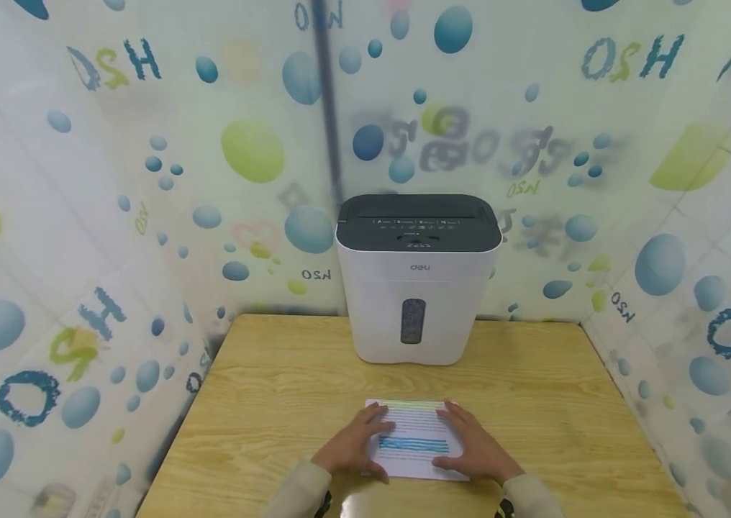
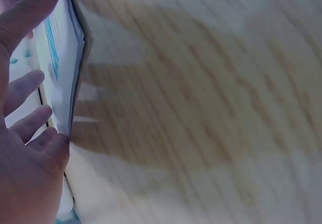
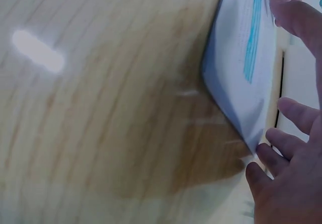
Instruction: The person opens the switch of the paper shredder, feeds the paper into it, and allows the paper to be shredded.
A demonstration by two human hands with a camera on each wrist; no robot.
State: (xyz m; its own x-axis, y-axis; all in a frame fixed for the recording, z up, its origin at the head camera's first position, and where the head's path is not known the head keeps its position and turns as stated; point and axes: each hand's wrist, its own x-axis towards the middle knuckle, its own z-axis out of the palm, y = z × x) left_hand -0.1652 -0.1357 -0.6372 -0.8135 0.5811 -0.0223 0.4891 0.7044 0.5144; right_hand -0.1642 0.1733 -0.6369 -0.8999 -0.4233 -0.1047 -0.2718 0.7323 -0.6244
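Note:
A small stack of white paper sheets [image 1: 412,464] lies on the wooden table, printed with fine lines and marked by blue strokes across the middle and a yellow-green band at the top. At its left side my left hand [image 1: 354,440] rests with spread fingers, thumb near the lower corner. My right hand [image 1: 474,447] mirrors it on the right side, its thumb over the lower right part. In the left wrist view several layered edges of the paper [image 2: 68,90] show beside the fingers. Little-finger sides of both hands touch or nearly touch the paper's edge.
Behind the paper stands a white paper shredder [image 1: 375,309] with a dark grey top, a slot and a small window in front. The wooden table [image 1: 275,374] ends at a patterned wall covering [image 1: 262,237] behind, with similar walls left and right.

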